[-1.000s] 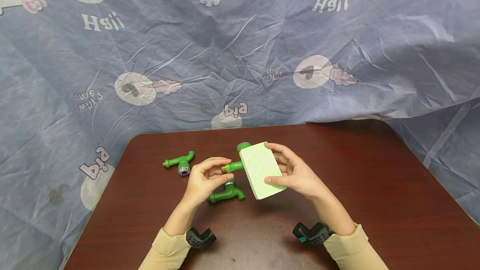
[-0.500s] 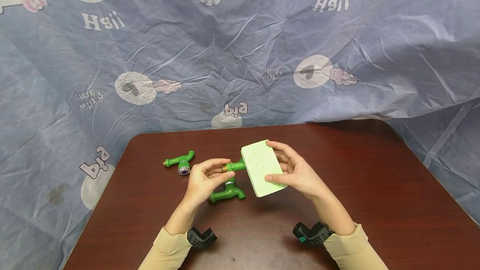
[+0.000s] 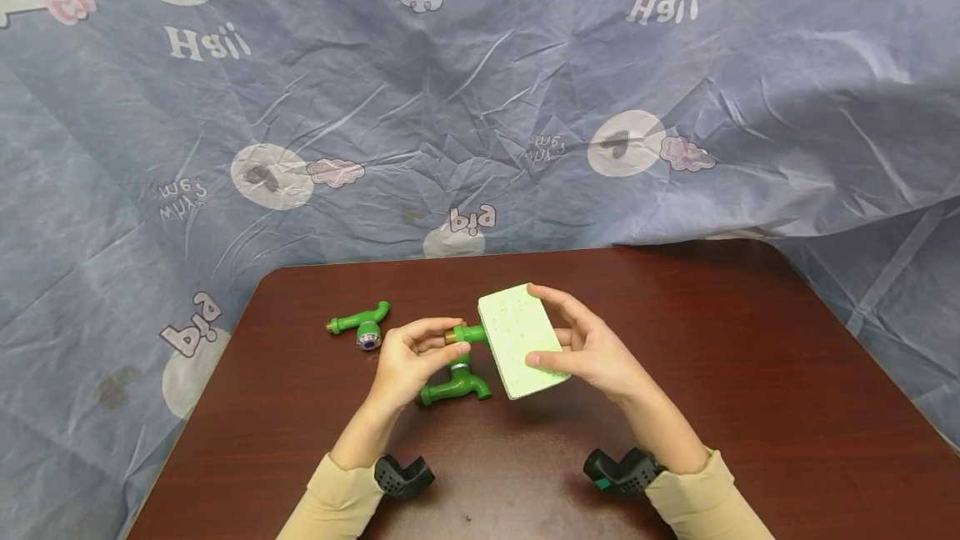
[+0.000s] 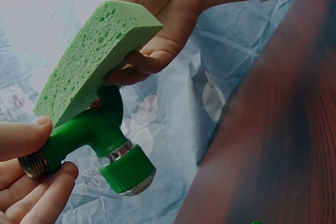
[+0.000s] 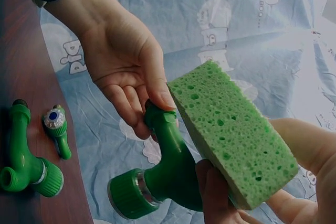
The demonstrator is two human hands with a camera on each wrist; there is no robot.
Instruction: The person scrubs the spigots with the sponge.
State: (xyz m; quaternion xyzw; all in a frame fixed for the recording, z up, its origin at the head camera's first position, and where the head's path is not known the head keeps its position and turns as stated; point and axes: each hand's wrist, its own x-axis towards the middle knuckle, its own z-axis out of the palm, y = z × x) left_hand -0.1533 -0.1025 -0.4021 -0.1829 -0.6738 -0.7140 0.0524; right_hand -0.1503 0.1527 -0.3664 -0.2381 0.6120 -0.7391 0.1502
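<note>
My left hand (image 3: pixel 405 355) pinches a green tap (image 4: pixel 92 132) by its brass-threaded inlet end, thumb on one side and fingers on the other. The tap is held up over the table, its ribbed knob (image 4: pixel 127 169) pointing away from the sponge. A light green porous sponge (image 3: pixel 521 342) lies along the tap's body. My right hand (image 3: pixel 592 350) grips this sponge with the thumb on its near face. Some right-hand fingers are curled behind, close to the spout. From the head view, the sponge hides most of the tap; only the inlet end shows.
Two more green taps lie on the dark red-brown table (image 3: pixel 712 373): one tap (image 3: pixel 358 323) at the back left, another tap (image 3: pixel 456 388) just below the held one. A blue patterned cloth (image 3: pixel 420 107) hangs behind the table. Each wrist wears a black camera mount (image 3: pixel 403 476).
The sponge rose slightly, then came back down and a little left with my right hand. The tap's knob, visible above the sponge a second ago, is now hidden behind it. My left hand stays nearly still.
</note>
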